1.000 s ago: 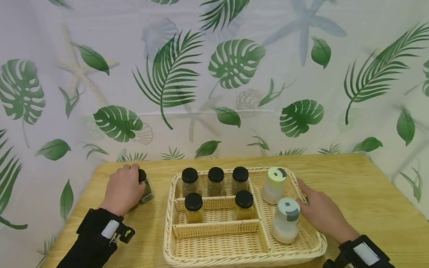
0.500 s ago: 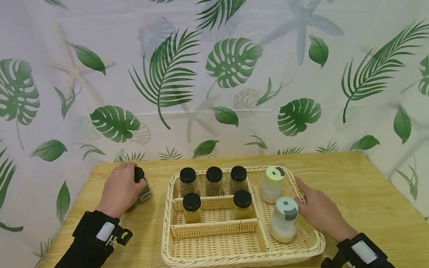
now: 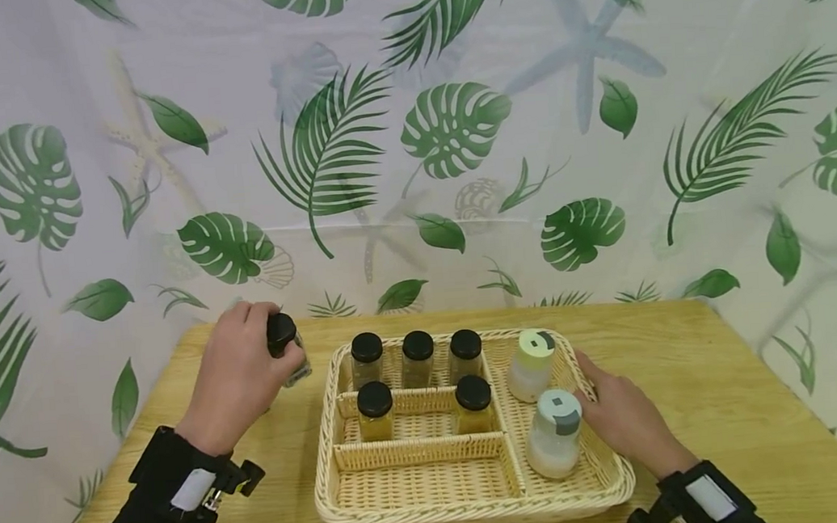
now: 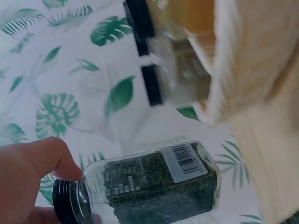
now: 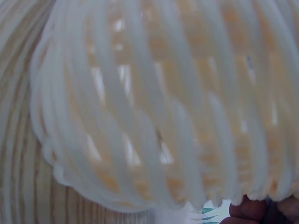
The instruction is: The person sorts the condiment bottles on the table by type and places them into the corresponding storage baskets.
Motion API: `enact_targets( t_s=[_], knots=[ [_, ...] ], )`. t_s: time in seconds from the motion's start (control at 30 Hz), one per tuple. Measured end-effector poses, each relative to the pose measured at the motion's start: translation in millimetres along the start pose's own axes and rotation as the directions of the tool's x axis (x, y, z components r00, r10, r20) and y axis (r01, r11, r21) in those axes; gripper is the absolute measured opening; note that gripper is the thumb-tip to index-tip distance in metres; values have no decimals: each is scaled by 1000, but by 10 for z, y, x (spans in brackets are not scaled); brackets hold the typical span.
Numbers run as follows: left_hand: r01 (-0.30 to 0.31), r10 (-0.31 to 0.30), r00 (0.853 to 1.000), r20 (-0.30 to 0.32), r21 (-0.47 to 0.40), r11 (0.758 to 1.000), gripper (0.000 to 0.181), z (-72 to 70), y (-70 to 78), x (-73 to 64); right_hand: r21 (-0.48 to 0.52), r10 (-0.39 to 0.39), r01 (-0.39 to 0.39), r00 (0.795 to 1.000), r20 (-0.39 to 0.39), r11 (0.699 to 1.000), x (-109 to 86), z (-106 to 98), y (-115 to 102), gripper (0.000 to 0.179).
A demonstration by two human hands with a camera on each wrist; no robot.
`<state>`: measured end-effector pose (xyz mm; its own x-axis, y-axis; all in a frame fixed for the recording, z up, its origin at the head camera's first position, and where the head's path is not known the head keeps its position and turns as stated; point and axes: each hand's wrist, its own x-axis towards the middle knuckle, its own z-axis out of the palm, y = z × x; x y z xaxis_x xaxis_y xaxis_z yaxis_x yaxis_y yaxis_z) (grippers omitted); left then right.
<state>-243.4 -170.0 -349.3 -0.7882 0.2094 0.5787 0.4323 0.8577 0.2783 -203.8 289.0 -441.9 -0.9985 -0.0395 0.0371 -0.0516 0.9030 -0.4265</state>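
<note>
My left hand (image 3: 240,375) holds a glass spice jar (image 4: 154,182) of dried green herbs by its black lid, thumb and fingers at the neck. The jar is tilted above the table, left of a wicker basket (image 3: 437,521); a barcode label shows on its side in the left wrist view. On the basket's right rim rests my right hand (image 3: 629,417), gripping the edge, with fingertips (image 5: 247,211) at the weave in the right wrist view. Beside that hand, a green-lidded shaker (image 3: 533,367) and a blue-lidded shaker (image 3: 554,434) of white contents stand in the right compartment.
Three black-lidded jars (image 3: 416,360) line the back compartment. The middle one holds a yellow-filled jar (image 3: 376,414) at left and another jar (image 3: 474,407) at right. Wicker dividers (image 3: 420,449) separate the compartments. Behind the wooden table (image 3: 657,334) hangs a leaf-print cloth (image 3: 507,271).
My left hand has raised the herb jar off the table and brought it slightly right, tilting it. The right hand has stayed on the basket rim.
</note>
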Motion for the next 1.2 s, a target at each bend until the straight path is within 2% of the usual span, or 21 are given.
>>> enact_targets(
  t_s=[0.13, 0.27, 0.53, 0.73, 0.9, 1.07, 1.2],
  knots=[
    [-74, 74, 997, -27, -1, 997, 35, -91, 212, -18, 0, 6, -6, 1000, 10, 1000, -9, 9, -10, 63],
    [-115, 115, 993, -34, -8, 993, 32, -177, 389, -48, 8, 11, -11, 1000, 13, 1000, -4, 13, -17, 64],
    [-168, 170, 985, 32, -65, 984, 33, -258, 757, -132, 5, -14, 14, 1000, -6, 1000, -17, -3, -3, 64],
    [-208, 217, 973, 84, -108, 972, 37, -215, 1005, -163, 3, -8, 8, 1000, -2, 1000, -12, 16, 19, 64],
    [-220, 239, 961, 136, -141, 965, 34, -152, 1121, -207, 9, -3, 3, 1000, 6, 1000, -4, 44, 41, 64],
    [-282, 302, 941, 151, -140, 949, 32, -57, 1227, -240, 6, -4, 4, 1000, -5, 1000, -12, 27, 46, 64],
    [-326, 354, 922, 160, -178, 929, 29, 24, 1319, -249, 5, -12, 12, 1000, 1, 1000, -14, 3, 32, 64]
  ],
)
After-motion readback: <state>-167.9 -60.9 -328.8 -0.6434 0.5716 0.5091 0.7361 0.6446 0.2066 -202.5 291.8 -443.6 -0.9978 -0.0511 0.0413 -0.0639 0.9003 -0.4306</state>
